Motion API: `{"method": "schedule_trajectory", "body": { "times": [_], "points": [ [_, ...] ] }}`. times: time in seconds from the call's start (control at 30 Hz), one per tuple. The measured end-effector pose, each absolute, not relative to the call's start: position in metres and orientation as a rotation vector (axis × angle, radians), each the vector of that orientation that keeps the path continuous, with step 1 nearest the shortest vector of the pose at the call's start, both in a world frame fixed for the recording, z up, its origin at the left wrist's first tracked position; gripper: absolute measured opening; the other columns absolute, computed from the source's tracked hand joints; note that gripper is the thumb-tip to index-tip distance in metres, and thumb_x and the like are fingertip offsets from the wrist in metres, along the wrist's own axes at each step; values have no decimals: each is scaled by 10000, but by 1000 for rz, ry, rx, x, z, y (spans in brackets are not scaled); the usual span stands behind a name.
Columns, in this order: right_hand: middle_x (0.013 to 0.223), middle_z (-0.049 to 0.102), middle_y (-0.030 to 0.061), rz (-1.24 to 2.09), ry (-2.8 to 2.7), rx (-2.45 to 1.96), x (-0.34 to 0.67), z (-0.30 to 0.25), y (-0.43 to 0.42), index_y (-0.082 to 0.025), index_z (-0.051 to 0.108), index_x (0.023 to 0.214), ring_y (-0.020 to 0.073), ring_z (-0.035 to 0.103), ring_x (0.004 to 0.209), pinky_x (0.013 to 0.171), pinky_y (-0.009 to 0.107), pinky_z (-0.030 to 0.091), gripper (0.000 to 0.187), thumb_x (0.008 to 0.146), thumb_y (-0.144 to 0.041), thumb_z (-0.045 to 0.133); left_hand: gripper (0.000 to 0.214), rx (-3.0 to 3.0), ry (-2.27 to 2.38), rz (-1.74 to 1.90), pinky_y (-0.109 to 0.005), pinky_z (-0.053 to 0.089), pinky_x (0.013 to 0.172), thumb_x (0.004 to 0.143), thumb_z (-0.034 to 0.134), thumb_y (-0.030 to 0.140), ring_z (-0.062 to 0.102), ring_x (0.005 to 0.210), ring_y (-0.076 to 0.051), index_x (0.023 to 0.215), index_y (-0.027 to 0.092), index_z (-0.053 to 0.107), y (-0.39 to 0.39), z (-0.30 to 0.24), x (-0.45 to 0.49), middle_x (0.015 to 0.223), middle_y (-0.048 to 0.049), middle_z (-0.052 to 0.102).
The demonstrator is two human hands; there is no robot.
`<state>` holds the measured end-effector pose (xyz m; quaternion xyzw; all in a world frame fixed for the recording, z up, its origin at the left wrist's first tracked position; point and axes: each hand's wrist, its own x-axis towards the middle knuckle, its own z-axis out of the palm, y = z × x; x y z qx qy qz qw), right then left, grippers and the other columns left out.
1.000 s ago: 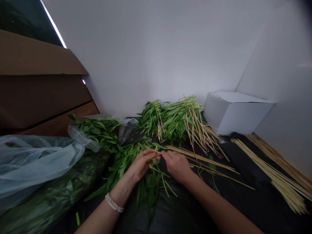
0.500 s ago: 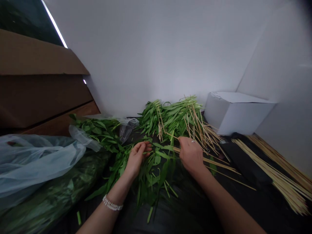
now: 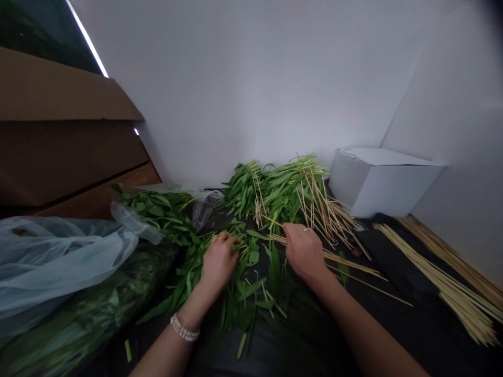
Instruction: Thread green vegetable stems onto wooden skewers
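My right hand (image 3: 303,252) is closed on a thin bamboo skewer (image 3: 274,222) that points to the left. A green water spinach stem is on the skewer near its tip, and its long leaves (image 3: 274,264) hang down beside the hand. My left hand (image 3: 219,257), palm down, has its fingers curled into a loose heap of water spinach (image 3: 192,269); the fingertips are partly hidden among the leaves. Behind both hands lie skewered bunches of water spinach (image 3: 281,191), with several skewers (image 3: 326,209) sticking out toward me.
A clear plastic bag (image 3: 66,262) stuffed with greens lies at the left, below a cardboard box (image 3: 70,152). At the right, a white box (image 3: 387,180) stands by the wall, with bundles of bare skewers (image 3: 444,277) in front. Cut stem bits (image 3: 241,345) lie on the dark surface.
My left hand has turned palm down and its fingers have gone into the heap of leaves. My right hand has shifted slightly left with the skewer.
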<state>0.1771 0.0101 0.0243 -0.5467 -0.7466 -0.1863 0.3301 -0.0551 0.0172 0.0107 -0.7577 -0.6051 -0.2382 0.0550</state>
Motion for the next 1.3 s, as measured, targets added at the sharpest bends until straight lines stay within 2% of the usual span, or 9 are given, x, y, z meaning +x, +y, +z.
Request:
{"method": "schedule_trajectory", "body": {
  "times": [0.2,0.47,0.67,0.77,0.9,1.0,1.1,1.2,1.3],
  "points": [
    [748,598,53,-517,-1982,-1382,173,22,9,-169,622,888,193,500,739,710,308,298,294,963,-153,338,270,-2320,-1782,-534,-362,417,841,808,580,165,518,967,-276,1050,228,682,18,10,-53,1010,-104,599],
    [715,577,40,-552,-1989,-1304,169,20,10,-168,605,860,192,489,700,681,311,284,256,947,-133,366,391,-2327,-1735,-406,-357,440,873,848,435,53,522,1015,-247,1086,238,683,21,7,-49,1155,-102,576],
    [715,581,40,-526,-1995,-1292,169,18,10,-165,606,853,191,495,704,684,308,290,258,949,-135,368,501,-2334,-1762,-522,-361,464,851,833,395,8,569,969,-240,1239,215,604,25,-1,-53,1143,-118,589],
    [721,583,41,-520,-2001,-1290,169,18,10,-163,606,855,189,499,711,692,305,293,265,956,-140,362,496,-2373,-1765,-789,-359,467,848,861,377,33,586,949,-230,1286,206,566,25,1,-52,1104,-116,605],
    [731,586,46,-529,-2009,-1283,168,17,10,-159,612,871,192,500,715,695,307,297,281,961,-139,346,385,-2453,-1656,-1460,-342,451,896,902,452,154,593,970,-206,1257,220,585,25,8,-48,1051,-86,629],
    [741,594,50,-515,-2029,-1272,167,17,9,-157,617,883,192,501,722,697,304,304,275,958,-136,353,318,-2494,-1790,-1995,-318,488,822,834,607,268,629,851,-188,1142,200,648,27,11,-45,956,-62,646],
    [740,595,47,-482,-2061,-1254,165,17,7,-161,623,887,191,502,725,688,301,310,262,945,-124,370,413,-2444,-1966,-2512,-303,505,787,744,715,315,656,793,-172,1129,185,638,28,13,-44,924,-40,649],
    [763,606,44,-450,-2107,-1230,162,16,5,-166,631,901,188,509,737,670,298,314,243,924,-106,397,492,-2357,-2042,-2790,-272,496,786,689,773,297,658,793,-152,1148,189,630,26,16,-43,915,-25,654],
    [795,624,40,-418,-2162,-1235,159,15,3,-171,638,929,184,520,750,664,294,321,212,897,-94,443,461,-2289,-2094,-2932,-235,487,733,645,809,275,635,750,-126,1071,168,667,24,18,-42,870,-22,656]
  ]
}}
